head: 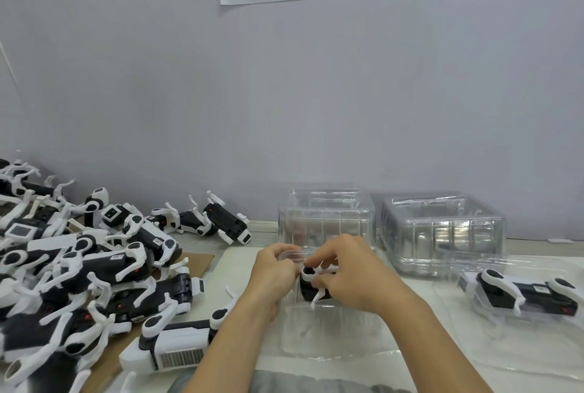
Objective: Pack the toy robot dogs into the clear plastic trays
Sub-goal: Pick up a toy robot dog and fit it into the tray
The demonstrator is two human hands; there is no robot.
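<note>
Both hands, left (273,269) and right (344,269), have their grip clamped on the black-and-white plastic toy robot dog (311,286), held over the clear moulded plastic tray (328,335) on the bench; fold its legs flat, then press evenly.

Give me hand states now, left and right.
Left hand: fingers curled on the clear tray edge.
Right hand: pinching the toy robot dog.

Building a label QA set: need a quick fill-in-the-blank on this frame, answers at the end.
1. Both hands hold one toy dog over a clear ____.
2. The pile of unpacked dogs lies to the person's ____.
3. The stacks of empty trays stand against the ____.
4. The packed dog lies to the person's ____.

Answers: tray; left; wall; right
</note>
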